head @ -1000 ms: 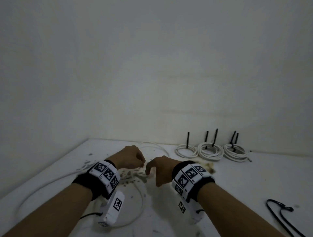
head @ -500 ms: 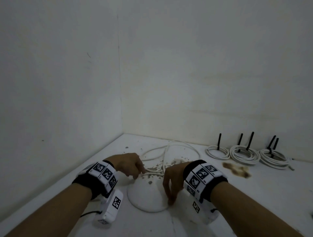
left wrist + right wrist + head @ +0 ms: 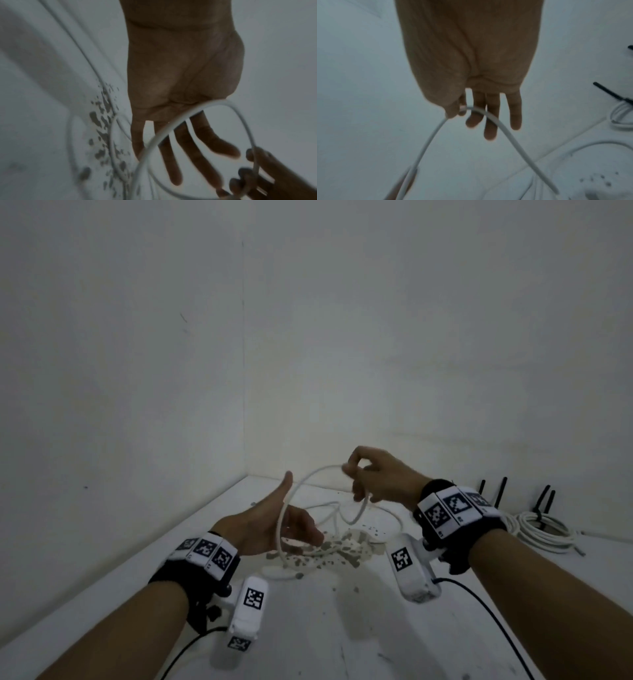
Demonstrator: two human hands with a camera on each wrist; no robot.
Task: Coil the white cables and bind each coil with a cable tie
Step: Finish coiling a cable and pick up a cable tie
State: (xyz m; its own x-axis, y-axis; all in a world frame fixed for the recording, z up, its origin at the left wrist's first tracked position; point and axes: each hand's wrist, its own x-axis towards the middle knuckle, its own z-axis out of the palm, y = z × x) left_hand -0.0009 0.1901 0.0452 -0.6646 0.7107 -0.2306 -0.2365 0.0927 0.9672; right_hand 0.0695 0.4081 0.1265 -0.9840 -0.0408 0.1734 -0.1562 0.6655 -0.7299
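A loose white cable lies in the table's far left corner, and one loop of it is lifted off the table. My right hand is raised and pinches the top of that loop between thumb and forefinger; the cable hangs down on both sides of the pinch. My left hand is lower, with palm turned inward, thumb up and fingers straight. The loop runs across the left hand's palm and spread fingers, which do not curl round it.
Several white coils bound with black cable ties lie at the back right against the wall. Chipped grey patches mark the white table under the cable. Walls close off the left and the back.
Both hands were down on the table at the cable. The right hand has since risen with a loop, and the left hand has opened with the loop lying across its palm.
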